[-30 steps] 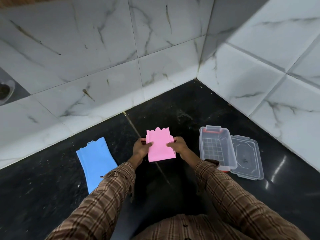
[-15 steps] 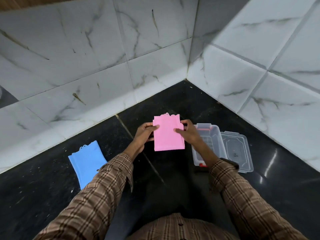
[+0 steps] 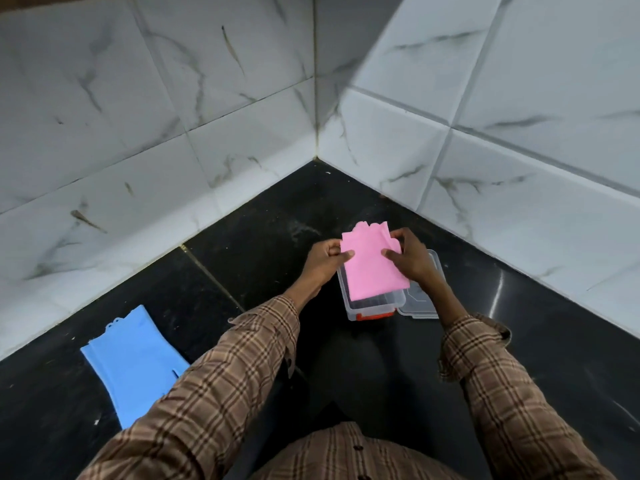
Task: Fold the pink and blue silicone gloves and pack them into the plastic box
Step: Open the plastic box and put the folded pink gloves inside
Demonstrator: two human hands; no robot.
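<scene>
Head view: left hand (image 3: 320, 263) and right hand (image 3: 412, 259) pinch the folded pink glove (image 3: 372, 268) by its sides, flat over the open box (image 3: 372, 311) near the floor's corner, likely for dropping in. Blue glove (image 3: 135, 362) lies unfolded, well left.

Head-worn camera looks steeply down, close over a tiled corner floor (image 3: 242, 244).

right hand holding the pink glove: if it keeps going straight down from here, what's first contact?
Likely the open plastic box: the right hand and left hand hold the folded pink glove over it. Height above the box is unclear from this view.
</scene>
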